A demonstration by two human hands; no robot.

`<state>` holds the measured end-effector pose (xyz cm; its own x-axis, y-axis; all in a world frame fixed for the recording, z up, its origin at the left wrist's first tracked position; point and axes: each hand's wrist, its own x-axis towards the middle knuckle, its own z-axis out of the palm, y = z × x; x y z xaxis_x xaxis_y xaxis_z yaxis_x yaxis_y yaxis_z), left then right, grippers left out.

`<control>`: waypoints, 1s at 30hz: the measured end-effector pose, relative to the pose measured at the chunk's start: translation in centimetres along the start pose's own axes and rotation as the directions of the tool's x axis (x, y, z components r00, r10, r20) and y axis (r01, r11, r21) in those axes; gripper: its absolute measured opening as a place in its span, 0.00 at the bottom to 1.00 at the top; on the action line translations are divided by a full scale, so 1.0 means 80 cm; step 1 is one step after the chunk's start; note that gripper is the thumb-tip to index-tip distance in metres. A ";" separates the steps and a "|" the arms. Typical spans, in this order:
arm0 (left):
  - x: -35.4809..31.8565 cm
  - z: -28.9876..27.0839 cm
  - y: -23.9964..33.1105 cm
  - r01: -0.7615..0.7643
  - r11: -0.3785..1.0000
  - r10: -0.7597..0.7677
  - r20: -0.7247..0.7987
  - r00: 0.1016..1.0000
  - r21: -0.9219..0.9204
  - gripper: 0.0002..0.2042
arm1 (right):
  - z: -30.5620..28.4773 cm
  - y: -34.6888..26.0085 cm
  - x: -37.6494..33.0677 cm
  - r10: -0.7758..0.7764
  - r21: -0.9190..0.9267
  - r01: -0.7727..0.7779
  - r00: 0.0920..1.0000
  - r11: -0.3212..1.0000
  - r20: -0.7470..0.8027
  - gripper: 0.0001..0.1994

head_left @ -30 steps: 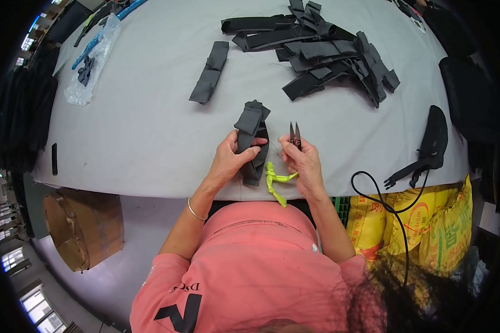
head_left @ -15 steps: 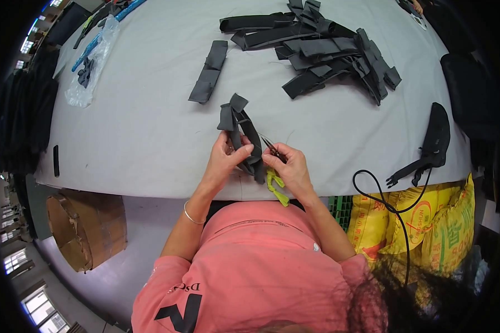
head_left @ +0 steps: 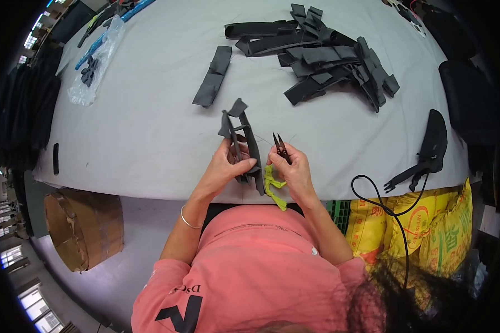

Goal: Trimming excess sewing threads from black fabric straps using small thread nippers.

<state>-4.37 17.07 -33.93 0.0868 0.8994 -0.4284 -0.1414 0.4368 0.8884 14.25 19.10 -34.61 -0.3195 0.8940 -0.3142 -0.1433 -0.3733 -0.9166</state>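
My left hand [head_left: 228,165] is closed on a dark grey fabric strip [head_left: 251,141], folded into a long loop with short flaps at its far end. Beside it, my right hand [head_left: 294,171] grips small black thread snips [head_left: 281,147], their two points facing away from me and slightly apart. A yellow-green fabric tie [head_left: 272,186] hangs by the right hand, seemingly from the snips. Thin loose threads stretch between the strip and the snips. The blades are apart from the strip.
A heap of similar dark strips [head_left: 328,61] lies across the table, and one single strip [head_left: 213,76] lies left of it. At right rests a black corded tool [head_left: 432,145]. Yellow sacks [head_left: 416,219] and a cardboard box [head_left: 89,227] stand below the table's near edge.
The snips have moved away from the strip, and their points have swung to face farther from me. The strip has turned a little in my left hand.
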 end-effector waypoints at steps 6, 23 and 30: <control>0.002 0.013 -0.015 -0.176 0.983 0.179 0.048 0.983 -0.061 0.39 | -0.002 -0.005 0.000 -0.034 0.018 0.034 0.999 0.999 -0.023 0.05; 0.005 0.008 0.000 -0.085 0.992 0.084 -0.012 0.996 -0.088 0.24 | 0.010 -0.030 -0.035 -0.342 -0.487 0.525 0.842 0.698 0.417 0.12; 0.000 0.007 0.006 -0.104 0.989 0.100 -0.041 0.994 -0.104 0.24 | -0.009 -0.038 -0.031 -0.420 -0.529 0.469 0.881 0.708 0.219 0.11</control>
<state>-3.86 17.28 -33.44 0.0318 0.9387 -0.3433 -0.2515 0.3400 0.9062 16.15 18.17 -31.23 -0.4265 0.8898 0.1622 0.2440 0.2859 -0.9267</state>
